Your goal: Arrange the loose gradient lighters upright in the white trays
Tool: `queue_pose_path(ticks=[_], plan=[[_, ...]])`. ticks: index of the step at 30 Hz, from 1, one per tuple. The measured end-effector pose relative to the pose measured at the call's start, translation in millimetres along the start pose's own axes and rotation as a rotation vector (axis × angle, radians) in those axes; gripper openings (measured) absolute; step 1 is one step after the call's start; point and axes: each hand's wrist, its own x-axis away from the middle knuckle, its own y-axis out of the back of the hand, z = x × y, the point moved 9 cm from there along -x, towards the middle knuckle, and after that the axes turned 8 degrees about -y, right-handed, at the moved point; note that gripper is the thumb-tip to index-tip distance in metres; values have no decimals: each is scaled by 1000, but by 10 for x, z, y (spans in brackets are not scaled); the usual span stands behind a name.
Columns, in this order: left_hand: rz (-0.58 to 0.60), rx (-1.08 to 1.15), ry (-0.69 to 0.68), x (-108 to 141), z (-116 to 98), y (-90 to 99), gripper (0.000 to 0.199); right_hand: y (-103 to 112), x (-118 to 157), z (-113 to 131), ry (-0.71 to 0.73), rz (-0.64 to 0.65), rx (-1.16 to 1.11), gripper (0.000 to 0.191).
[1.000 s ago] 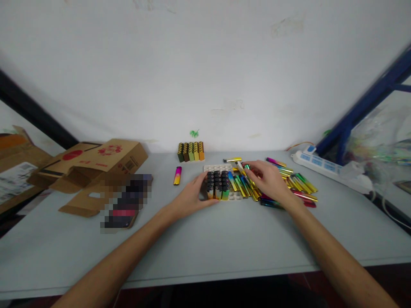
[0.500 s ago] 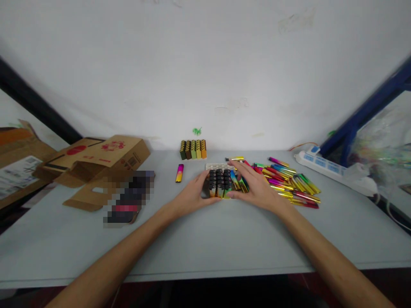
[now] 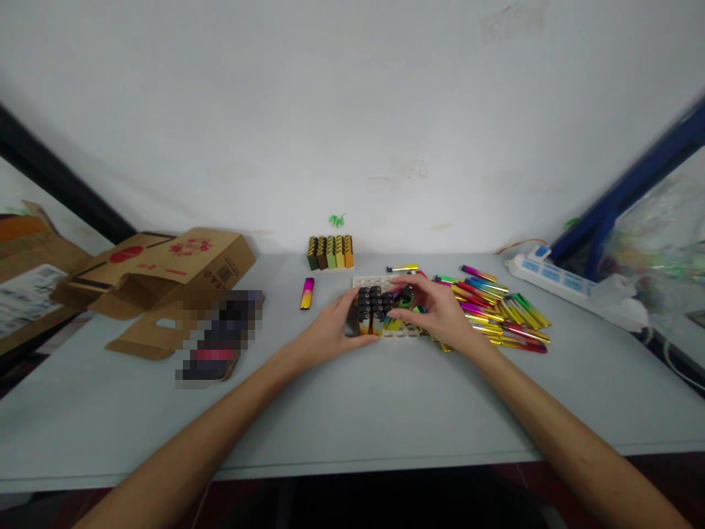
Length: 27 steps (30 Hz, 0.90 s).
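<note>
Upright lighters (image 3: 374,303) with black tops stand in rows on a white holed tray (image 3: 403,332). My left hand (image 3: 333,323) is curled around the left side of these rows, fingers behind and thumb in front. Just right of the rows, my right hand (image 3: 440,312) has thumb and fingers closed on a tilted green lighter (image 3: 406,300) with a black top. Whether more lighters are in that grip is hidden by the fingers. Loose shiny lighters (image 3: 485,308) lie in a pile beyond my right hand.
A block of lighters (image 3: 330,253) stands near the wall, with a single pink-yellow lighter (image 3: 307,294) lying before it. Opened cardboard boxes (image 3: 214,257) and a pixelated dark object (image 3: 220,338) are at left. A white power strip (image 3: 576,286) lies at right.
My right hand has drawn slightly right from the rows, and the lighter by its fingers now leans. Holes of the tray show where lighters were. My left hand stays in place.
</note>
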Motion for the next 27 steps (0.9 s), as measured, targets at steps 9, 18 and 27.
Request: queue_pose_path(ticks=[9,18,27], plan=[[16,4,18,6,2,0,91,239,-1,-177,-107,-103,4,40],[11,17,25,4,7,1,92,437,-27,-288,-98,-137,308,40],[16,13,22,8,10,-3,93,397,-34,-317,-49,-208,515,43]])
